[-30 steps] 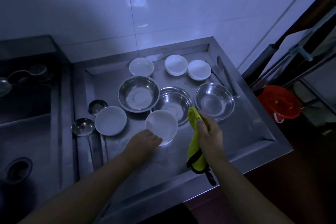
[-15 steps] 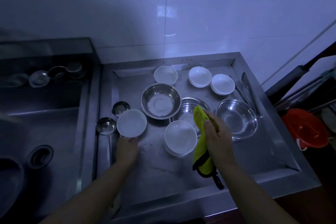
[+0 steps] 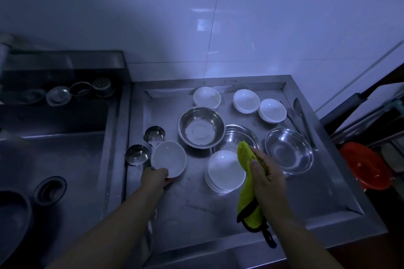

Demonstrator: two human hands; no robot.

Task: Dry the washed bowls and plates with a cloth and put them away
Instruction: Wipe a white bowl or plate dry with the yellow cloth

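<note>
Left hand point(image 3: 155, 178) grips the near rim of a white bowl point(image 3: 168, 158) on the steel drainboard point(image 3: 317, 199), beside two ladles. Right hand point(image 3: 265, 173) clutches the yellow cloth point(image 3: 248, 199) over stacked white bowls point(image 3: 225, 171). Likely best: lift the bowl clear, bring the cloth inside, wipe while turning.

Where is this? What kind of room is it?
Most likely a kitchen, at the washing-up spot. There is a steel sink with a drain, a metal draining tray holding white and steel bowls, and a tiled wall behind.

White bowl point(image 3: 169, 158), tilted, near-rim gripped.
</note>
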